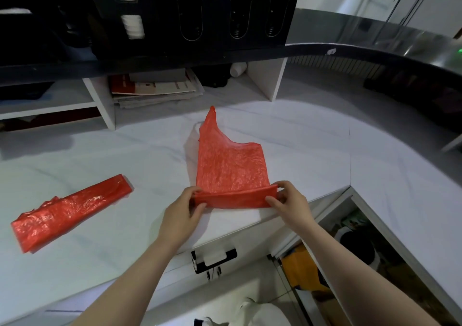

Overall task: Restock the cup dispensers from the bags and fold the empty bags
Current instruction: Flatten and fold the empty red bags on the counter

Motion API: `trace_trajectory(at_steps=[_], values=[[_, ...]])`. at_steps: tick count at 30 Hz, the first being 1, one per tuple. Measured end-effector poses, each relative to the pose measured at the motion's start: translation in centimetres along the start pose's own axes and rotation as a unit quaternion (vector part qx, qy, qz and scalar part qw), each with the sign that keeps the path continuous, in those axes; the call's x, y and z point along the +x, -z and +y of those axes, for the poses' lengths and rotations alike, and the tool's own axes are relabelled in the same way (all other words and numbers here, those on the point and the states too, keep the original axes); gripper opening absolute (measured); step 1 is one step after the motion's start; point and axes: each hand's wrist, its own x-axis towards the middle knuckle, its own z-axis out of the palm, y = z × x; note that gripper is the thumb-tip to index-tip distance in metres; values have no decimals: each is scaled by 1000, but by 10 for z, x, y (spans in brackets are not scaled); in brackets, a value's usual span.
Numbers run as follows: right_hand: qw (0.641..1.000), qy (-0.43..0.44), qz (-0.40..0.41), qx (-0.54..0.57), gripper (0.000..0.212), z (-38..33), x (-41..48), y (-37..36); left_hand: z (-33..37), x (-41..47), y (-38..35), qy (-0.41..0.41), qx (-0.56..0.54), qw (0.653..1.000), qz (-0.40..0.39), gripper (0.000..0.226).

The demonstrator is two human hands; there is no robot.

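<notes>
Left hand (186, 208): fingers (193, 190) curled on top, thumb on the near side, clamped on the left end of the red bag (230, 165). Right hand (287, 200): same grip, fingers (287, 184) over and thumb in front, pinching the right end. Both hands hold the bag's near edge, which is turned over into a narrow fold (235, 199) running straight between the two sets of fingertips.

The rest of the bag lies flat on the white counter (325, 155), running away from the fingers. Its far edge is uneven, and one handle strip (211, 118) tapers to a point on the far left side.

A second red bag (70, 208) lies well out to the left of the left hand. It is a long, narrow, flattened strip lying diagonally on the counter, and neither hand touches it.

Past the held bag, farther from the fingers, is a white shelf cubby with a stack of papers (155, 91) and a small white bottle (238, 69). Above that is the black cup dispenser (195, 18). White cups (132, 26) show in its left slot. The other slots are dark and I cannot tell their contents.

Nearer than the hands, on the counter front, is a black drawer handle (213, 260).
</notes>
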Motion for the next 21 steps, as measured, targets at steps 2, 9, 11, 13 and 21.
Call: trace_trajectory(at_steps=[2, 9, 11, 13, 21], values=[[999, -21, 11, 31, 29, 1, 2, -1, 2, 2, -3, 26, -30, 999, 29, 31], [998, -3, 62, 6, 17, 6, 1, -11, 4, 11, -4, 58, 31, 997, 38, 25], [997, 7, 78, 4, 21, 9, 1, -13, 5, 15, -6, 72, 48, 996, 29, 27], [996, -1, 86, 25, 31, 12, 3, -14, 7, 19, -9, 83, 66, 994, 39, 28], [991, 49, 65, -109, 32, 18, 12, -24, 15, 11, -23, 53, 137, 984, 102, 52]])
